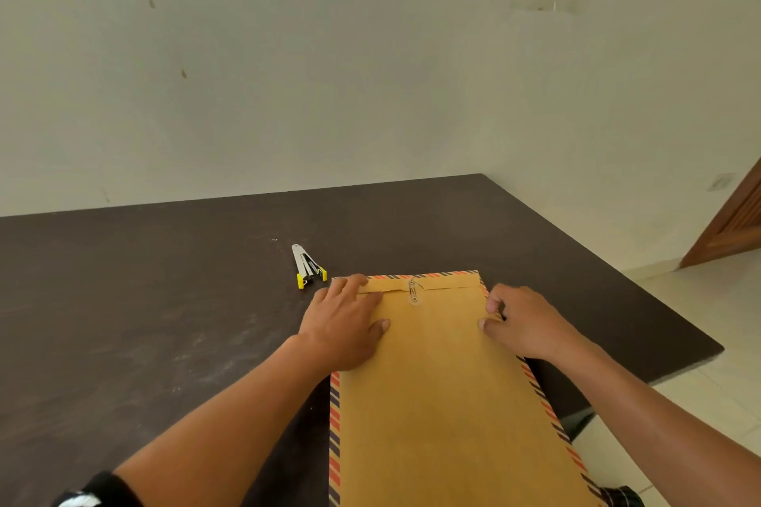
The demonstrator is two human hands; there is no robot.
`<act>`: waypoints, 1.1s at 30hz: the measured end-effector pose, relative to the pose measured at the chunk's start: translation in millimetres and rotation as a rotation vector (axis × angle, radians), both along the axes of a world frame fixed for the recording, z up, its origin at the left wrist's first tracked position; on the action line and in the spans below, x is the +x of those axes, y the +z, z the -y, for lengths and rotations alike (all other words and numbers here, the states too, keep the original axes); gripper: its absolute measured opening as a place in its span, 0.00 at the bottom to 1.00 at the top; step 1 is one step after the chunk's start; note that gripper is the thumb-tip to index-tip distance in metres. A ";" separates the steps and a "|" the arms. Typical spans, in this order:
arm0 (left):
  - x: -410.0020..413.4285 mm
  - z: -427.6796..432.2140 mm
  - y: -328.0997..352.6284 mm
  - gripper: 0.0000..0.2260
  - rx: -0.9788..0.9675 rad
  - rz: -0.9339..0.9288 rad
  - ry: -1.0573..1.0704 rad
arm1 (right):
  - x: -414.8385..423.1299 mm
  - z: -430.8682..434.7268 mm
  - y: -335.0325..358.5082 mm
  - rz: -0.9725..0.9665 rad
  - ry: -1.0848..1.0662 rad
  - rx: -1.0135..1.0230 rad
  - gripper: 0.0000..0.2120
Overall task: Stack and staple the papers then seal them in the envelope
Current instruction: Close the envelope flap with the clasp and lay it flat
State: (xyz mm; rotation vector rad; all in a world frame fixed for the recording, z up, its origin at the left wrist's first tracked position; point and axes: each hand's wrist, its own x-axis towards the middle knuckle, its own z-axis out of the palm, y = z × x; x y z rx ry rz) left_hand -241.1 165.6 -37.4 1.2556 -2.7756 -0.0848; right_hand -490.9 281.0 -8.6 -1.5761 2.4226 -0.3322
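Observation:
A brown envelope (444,395) with a red and blue striped border lies flat on the dark table (144,321), its flap folded down at the far end. A string and button clasp (413,292) sits on the flap's middle. My left hand (350,321) lies flat with straight fingers on the envelope's far left corner, pressing the flap. My right hand (523,321) rests on the right edge with curled fingers and its thumb on the paper. A silver stapler with yellow ends (306,265) lies to the left of the envelope. No loose papers show.
The table's right edge (659,292) runs diagonally close to my right hand, with pale floor tiles (708,342) beyond it. A plain wall stands behind the table. A wooden door (733,218) is at the far right.

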 end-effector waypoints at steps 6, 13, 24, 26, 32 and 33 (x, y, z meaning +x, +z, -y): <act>16.5 -33.4 11.1 0.23 0.021 -0.018 0.026 | 17.9 -26.8 3.5 -0.006 -0.081 0.147 0.13; 32.6 -64.2 13.0 0.22 0.094 0.030 0.112 | 37.5 -61.0 10.5 0.119 -0.153 0.230 0.13; 34.9 -61.3 29.2 0.24 0.355 -0.090 0.078 | 43.4 -58.9 49.8 0.943 -0.273 -0.097 0.12; 32.9 -59.9 44.4 0.23 0.426 -0.170 0.043 | 43.4 -54.2 74.4 1.027 -0.271 -0.180 0.08; 26.3 -57.0 106.7 0.19 0.655 -0.610 0.005 | 39.5 -18.7 133.3 1.256 -0.279 -0.452 0.05; 27.0 -55.9 114.3 0.20 0.696 -0.709 0.014 | 38.5 -11.6 139.3 1.295 -0.283 -0.480 0.07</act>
